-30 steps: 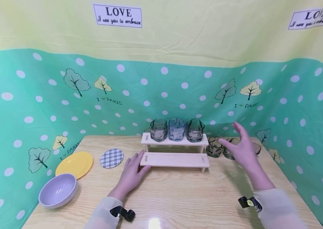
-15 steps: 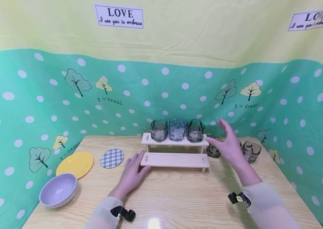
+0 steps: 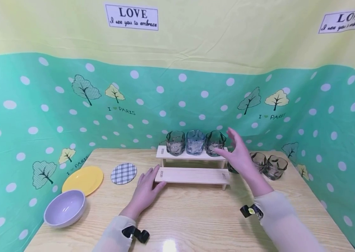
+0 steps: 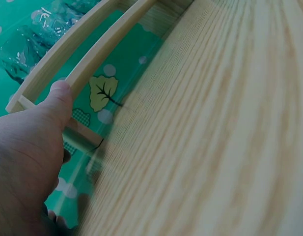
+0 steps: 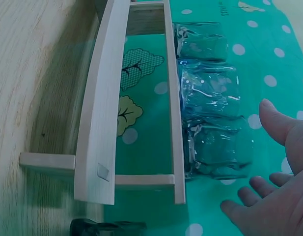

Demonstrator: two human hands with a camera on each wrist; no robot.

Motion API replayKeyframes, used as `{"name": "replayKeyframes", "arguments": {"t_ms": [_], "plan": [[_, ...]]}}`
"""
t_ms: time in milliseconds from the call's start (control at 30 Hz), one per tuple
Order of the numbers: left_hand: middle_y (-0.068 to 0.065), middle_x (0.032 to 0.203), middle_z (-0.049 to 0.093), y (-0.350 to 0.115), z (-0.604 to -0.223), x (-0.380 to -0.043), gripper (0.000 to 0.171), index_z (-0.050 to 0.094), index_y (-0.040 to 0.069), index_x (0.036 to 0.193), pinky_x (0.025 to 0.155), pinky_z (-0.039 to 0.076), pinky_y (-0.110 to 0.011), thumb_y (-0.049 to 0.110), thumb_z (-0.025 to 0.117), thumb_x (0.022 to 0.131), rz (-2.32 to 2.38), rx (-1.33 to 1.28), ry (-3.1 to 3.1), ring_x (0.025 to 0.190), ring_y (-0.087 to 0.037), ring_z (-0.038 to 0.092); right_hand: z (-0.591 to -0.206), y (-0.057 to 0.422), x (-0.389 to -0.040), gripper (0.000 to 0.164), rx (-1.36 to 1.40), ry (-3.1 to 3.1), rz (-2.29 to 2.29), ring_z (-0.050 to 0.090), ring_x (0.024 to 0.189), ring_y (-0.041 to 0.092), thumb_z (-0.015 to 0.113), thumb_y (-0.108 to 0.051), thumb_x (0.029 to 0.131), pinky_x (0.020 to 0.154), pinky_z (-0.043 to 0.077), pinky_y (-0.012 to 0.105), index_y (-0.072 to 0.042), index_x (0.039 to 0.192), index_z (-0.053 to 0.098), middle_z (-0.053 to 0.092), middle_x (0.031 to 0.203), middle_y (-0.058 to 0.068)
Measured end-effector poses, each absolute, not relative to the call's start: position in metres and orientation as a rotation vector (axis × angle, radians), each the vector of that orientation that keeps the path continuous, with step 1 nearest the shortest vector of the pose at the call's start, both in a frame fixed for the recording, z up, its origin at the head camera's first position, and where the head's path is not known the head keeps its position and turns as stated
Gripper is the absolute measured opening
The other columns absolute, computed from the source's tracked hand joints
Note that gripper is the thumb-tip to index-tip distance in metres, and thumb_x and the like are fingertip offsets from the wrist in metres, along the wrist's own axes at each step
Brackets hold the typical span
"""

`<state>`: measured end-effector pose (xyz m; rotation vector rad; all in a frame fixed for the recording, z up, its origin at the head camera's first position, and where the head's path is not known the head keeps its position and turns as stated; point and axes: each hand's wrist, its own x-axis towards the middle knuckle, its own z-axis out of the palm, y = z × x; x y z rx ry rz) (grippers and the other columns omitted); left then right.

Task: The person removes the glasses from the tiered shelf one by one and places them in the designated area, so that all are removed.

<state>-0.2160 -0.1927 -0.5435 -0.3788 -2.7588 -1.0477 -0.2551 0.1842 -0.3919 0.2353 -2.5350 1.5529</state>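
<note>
A two-tier wooden shelf [image 3: 193,175] stands on the table, with three faceted glasses in a row on its upper tier. The middle glass [image 3: 195,142] is bluish; the left glass [image 3: 175,143] and right glass [image 3: 215,142] are grey-tinted. My left hand [image 3: 146,189] holds the left end of the lower tier, its thumb at the front edge. Beside the right glass, my right hand [image 3: 238,155] is spread with nothing in it. In the right wrist view, a gap shows between its fingers [image 5: 249,196] and that glass [image 5: 217,150].
Right of the shelf stand brownish glasses [image 3: 276,167], one largely hidden behind my right hand. On the left are a purple bowl [image 3: 65,209], a yellow plate [image 3: 83,180] and a round checked coaster [image 3: 124,173]. A green dotted cloth [image 3: 182,89] hangs behind the table.
My right hand has moved left, from above the brownish glasses to beside the right glass on the upper tier. The left hand has stayed at the shelf's end.
</note>
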Motion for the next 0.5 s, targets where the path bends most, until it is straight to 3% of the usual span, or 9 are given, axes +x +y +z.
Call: {"name": "replayKeyframes", "arguments": {"t_ms": [233,500], "plan": [[-0.021,0.171,0.044,-0.193,-0.544,-0.215,0.082,0.035,0.009,0.173,0.134,0.012,-0.066,0.046,0.069,0.109,-1.037,-0.396,-2.733,0.161,-0.046,0.033,-0.398,0.177,-0.267,0.112,0.246,-2.539,1.558,0.024,0.166,0.04,0.089,-0.029,0.098,0.134,0.025,0.056,-0.017,0.179,0.014,0.023,0.182,0.013],[-0.021,0.172,0.043,-0.192,-0.542,-0.215,0.082,0.034,0.01,0.174,0.135,0.01,-0.064,0.046,0.069,0.11,-1.048,-0.38,-2.752,0.163,-0.044,0.03,-0.403,0.172,-0.277,0.109,0.203,-2.574,1.553,0.023,0.165,0.045,0.088,-0.03,0.099,0.131,0.025,0.066,-0.018,0.179,0.013,0.024,0.182,0.012]]}}
